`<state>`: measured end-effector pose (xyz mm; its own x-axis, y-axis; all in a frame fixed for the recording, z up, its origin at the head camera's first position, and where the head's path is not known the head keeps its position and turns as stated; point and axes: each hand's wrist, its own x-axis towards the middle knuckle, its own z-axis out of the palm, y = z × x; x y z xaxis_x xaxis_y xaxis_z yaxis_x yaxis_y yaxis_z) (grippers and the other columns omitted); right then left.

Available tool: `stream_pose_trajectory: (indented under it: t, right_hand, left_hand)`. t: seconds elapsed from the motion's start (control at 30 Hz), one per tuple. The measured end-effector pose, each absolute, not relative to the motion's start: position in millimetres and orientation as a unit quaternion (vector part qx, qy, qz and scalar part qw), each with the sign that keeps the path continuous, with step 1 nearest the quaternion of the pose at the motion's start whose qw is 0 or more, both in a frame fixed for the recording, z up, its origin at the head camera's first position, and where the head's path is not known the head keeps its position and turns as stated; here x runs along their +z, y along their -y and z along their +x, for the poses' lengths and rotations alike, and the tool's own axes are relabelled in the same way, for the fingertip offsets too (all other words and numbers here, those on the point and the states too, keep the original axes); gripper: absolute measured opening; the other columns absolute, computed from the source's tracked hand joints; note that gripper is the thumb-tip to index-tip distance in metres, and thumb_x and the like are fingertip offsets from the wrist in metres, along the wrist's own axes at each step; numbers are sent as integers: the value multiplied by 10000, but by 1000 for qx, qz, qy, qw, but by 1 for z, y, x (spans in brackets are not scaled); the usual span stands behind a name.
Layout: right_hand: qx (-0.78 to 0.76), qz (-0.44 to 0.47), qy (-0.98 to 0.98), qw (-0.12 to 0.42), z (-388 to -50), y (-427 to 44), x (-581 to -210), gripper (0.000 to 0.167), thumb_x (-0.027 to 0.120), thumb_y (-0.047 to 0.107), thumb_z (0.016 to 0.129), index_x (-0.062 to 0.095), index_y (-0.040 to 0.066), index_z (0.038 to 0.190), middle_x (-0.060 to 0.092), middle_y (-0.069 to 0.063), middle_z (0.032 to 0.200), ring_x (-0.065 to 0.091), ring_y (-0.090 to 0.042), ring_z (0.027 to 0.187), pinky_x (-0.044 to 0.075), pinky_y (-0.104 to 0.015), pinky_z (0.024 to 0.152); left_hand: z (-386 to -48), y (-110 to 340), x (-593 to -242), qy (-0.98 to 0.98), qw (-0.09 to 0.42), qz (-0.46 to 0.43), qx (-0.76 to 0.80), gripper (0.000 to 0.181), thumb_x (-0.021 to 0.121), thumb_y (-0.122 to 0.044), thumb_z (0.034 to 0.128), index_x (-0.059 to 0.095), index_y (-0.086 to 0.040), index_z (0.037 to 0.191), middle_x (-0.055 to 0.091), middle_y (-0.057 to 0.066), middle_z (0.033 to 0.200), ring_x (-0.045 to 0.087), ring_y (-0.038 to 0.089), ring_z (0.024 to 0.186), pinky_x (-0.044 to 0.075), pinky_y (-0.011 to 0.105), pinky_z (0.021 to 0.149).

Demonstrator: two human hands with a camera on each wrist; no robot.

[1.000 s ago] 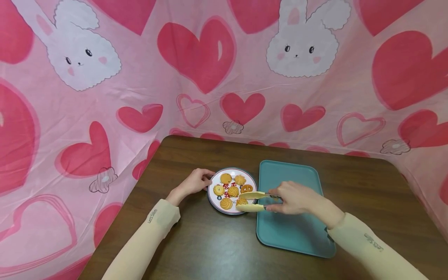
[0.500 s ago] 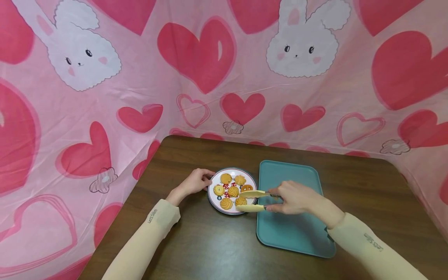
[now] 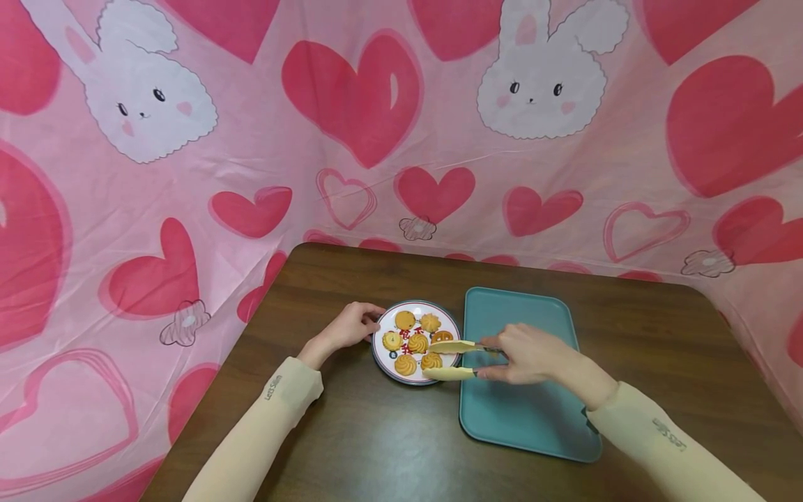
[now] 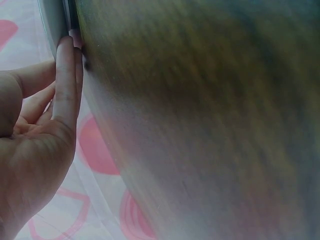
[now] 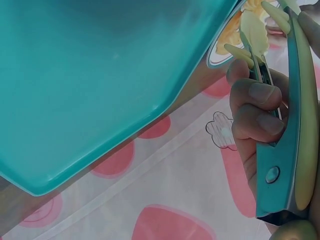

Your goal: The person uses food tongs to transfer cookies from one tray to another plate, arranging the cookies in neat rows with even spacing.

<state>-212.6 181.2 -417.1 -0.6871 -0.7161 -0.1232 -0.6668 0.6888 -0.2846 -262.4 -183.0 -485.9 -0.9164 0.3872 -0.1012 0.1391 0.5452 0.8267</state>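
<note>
My left hand (image 3: pixel 353 325) holds the left rim of a round white plate (image 3: pixel 383 362) bearing red characters and several cookies. In the left wrist view its fingers (image 4: pixel 65 85) meet the plate's edge (image 4: pixel 52 25). The right hand (image 3: pixel 530 354) grips a pair of tongs (image 3: pixel 450 374) with pale yellow ends and, in the right wrist view, a teal handle (image 5: pixel 277 172). The tongs' ends are spread over the plate's right side. Between them lies a swirled cookie (image 3: pixel 431 360), not visibly lifted. A second swirled cookie (image 3: pixel 417 344) sits mid-plate. The upper tong end partly covers a pretzel-shaped cookie (image 3: pixel 442 337).
A teal rectangular tray (image 3: pixel 533 425) stands on the dark wooden table (image 3: pixel 351 432), just right of the plate and beneath the right hand. Pink cloth (image 3: pixel 351 209) with hearts and rabbits hangs behind and to the left of the table.
The swirled cookie between the tong ends has shifted slightly left since a second ago. Both hands and the plate look unmoved.
</note>
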Motion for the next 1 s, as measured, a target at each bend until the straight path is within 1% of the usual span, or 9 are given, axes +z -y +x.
stream_pose_trajectory:
  t: [0.2,0.33,0.43,0.63,0.7,0.8,0.83,0.9,1.0]
  right_hand:
    - [-117,-379,-913,98,-213,-184,-412,587,738,532,841,711,95,1232,267,146,514,190,-23,443,210,-219,407]
    - [-114,-365,-921,69,-212,-190,-406,644,760,549,814,699,69,1240,388,153,528,282,-10,451,284,-217,416]
    - [-114,-345,-931,49,-212,-197,-403,704,768,583,787,688,55,1246,490,135,599,378,-22,511,357,-221,456]
    - [-115,-297,-948,1,-212,-219,-401,800,772,651,740,669,42,1248,506,110,658,431,-65,581,396,-250,512]
    - [-119,-274,-954,-11,-213,-228,-399,864,747,693,736,648,21,1269,594,81,728,523,-101,631,464,-294,555]
    - [-131,-235,-963,-24,-212,-244,-395,954,697,743,744,593,-14,1316,701,-56,955,655,-225,795,559,-429,671]
    - [-136,-222,-965,-30,-211,-249,-394,973,691,748,745,575,-22,1329,699,-101,1035,672,-272,858,567,-479,709]
    - [-153,-198,-967,-44,-210,-259,-393,978,705,731,747,552,-32,1339,675,-142,1123,669,-325,930,557,-546,754]
    - [-184,-163,-967,-61,-207,-273,-394,921,744,663,765,546,-39,1327,631,-173,1134,636,-357,949,531,-596,752]
  left_hand:
    - [-262,183,-487,-870,138,143,451,359,646,14,938,625,28,1296,679,117,1002,632,178,793,592,305,661]
    - [-262,183,-487,-871,139,138,451,362,649,11,936,627,20,1297,678,110,1003,630,180,789,592,302,665]
    - [-261,182,-487,-871,139,138,451,363,651,10,936,627,19,1298,678,109,996,630,181,786,592,304,666]
    - [-262,181,-487,-871,138,138,450,359,655,9,934,633,15,1292,678,105,988,630,181,785,593,311,664]
    - [-262,181,-488,-871,139,136,451,358,656,7,934,635,11,1292,678,106,994,631,183,788,593,312,664]
    - [-262,182,-487,-872,140,133,449,361,658,-2,936,635,3,1297,675,102,1005,628,188,793,592,310,667]
    - [-262,182,-487,-873,140,132,448,363,659,-5,937,634,0,1299,674,100,1008,628,190,794,592,309,668]
    - [-262,182,-487,-874,140,129,447,365,662,-12,937,636,-7,1300,673,94,1010,627,194,794,591,305,671]
    - [-262,182,-487,-875,139,127,445,367,661,-11,937,635,-9,1303,672,92,1009,624,196,794,590,301,672]
